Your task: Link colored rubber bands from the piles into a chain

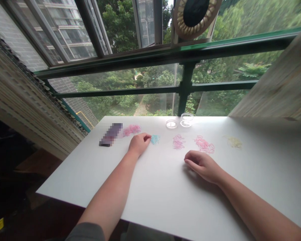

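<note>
My left hand is closed in a pinch, its fingertips at the left edge of a small pile of light-blue bands. What the pinch holds, if anything, is too small to see. My right hand is curled, thumb and forefinger close together, just in front of a pink-red pile of bands; anything between its fingertips cannot be made out. Between the hands lies a pink-purple pile. A pale yellow pile is farther right. Behind my left hand sits another pink pile. All look like thin rubber bands.
Two clear round plastic pieces stand at the table's back edge: a shallow one and a taller container. A dark blurred-out rectangular object lies at the left. The white table meets a green window railing.
</note>
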Available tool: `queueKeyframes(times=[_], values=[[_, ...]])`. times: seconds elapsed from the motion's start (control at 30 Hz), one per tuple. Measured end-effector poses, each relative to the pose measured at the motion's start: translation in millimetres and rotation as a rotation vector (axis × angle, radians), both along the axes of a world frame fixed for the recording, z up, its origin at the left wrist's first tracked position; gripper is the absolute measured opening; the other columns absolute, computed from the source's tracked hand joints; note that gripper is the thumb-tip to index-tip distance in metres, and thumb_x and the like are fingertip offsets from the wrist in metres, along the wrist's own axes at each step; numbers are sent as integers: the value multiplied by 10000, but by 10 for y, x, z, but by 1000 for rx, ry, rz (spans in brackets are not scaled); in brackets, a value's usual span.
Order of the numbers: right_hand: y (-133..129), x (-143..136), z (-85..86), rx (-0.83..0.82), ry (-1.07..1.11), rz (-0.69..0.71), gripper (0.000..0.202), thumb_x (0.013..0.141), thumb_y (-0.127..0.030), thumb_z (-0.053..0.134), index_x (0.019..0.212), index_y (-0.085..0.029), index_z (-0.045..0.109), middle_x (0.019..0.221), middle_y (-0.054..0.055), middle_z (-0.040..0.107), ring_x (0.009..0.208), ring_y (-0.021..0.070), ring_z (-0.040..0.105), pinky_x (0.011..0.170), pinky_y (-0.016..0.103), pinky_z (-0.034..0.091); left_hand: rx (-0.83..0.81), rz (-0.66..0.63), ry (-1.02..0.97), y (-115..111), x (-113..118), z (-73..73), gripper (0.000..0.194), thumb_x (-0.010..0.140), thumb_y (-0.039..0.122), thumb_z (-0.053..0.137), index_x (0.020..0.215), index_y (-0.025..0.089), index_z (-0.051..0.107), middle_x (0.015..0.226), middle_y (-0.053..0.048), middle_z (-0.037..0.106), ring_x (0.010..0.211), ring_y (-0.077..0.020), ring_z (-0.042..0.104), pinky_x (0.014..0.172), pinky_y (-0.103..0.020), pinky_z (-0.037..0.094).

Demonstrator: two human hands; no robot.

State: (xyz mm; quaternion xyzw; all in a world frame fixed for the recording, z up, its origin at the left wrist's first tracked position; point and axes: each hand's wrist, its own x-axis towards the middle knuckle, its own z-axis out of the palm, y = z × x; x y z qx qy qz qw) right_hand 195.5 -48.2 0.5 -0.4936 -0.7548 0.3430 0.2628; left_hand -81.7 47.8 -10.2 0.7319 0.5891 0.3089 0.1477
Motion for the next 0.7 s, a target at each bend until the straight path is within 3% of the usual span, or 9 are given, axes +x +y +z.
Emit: queueKeyframes(times=[0.27, 0.47, 0.7], values=[[4, -1, 2, 13, -10, 8, 132, 832, -274, 459, 751, -193, 523, 638, -13, 547, 589, 129, 501, 573, 255, 386, 12, -8, -47, -39, -28, 7, 228, 736, 148, 532, 890, 210, 687, 870, -6, 718, 789, -142, 655, 768, -246, 496], [10, -9, 5, 14, -4, 1, 128, 827, -273, 462, 752, -193, 530, 634, -13, 548, 581, 126, 490, 565, 253, 383, -20, 14, -80, -38, -27, 3, 179, 701, 134, 523, 779, 189, 674, 753, -5, 702, 686, -134, 644, 687, -239, 492], [10, -8, 10, 28, -3, 2, 133, 820, -276, 464, 747, -190, 535, 634, -9, 550, 582, 129, 490, 564, 256, 385, 23, -15, -132, -34, 2, -20, 149, 689, 133, 504, 737, 173, 639, 796, -19, 690, 711, -127, 631, 660, -219, 490]])
